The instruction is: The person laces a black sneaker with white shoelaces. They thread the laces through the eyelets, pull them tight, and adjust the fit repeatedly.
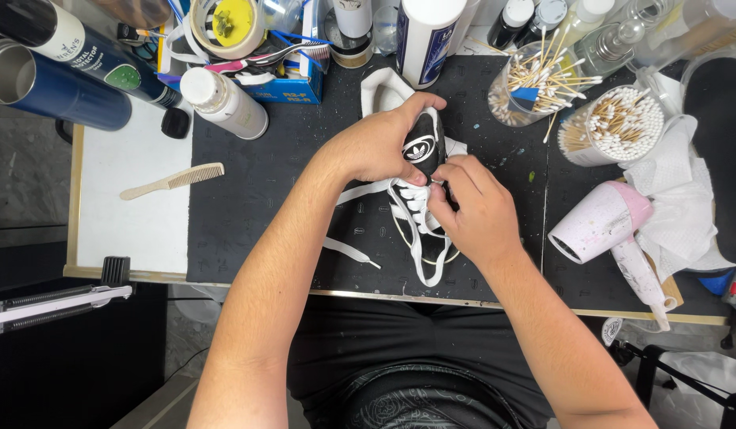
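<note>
Lacing looks roughly halfway: the black sneaker (422, 159), mid-mat (264, 199), is gripped at the tongue by the left hand (376, 147), a white lace (419, 238) pinched by the right hand (471, 210), ends left dangling loose.

At the centre of the black mat (288, 183) lies a black shoe (422, 171) with white laces (353, 250). The left hand (377, 144) grips its tongue, and the right hand (473, 208) pinches the laces at five o'clock from it. A comb (172, 181) lies at nine o'clock, a pink hair dryer (602, 222) at three, and cotton swabs (618, 123) at two.
</note>
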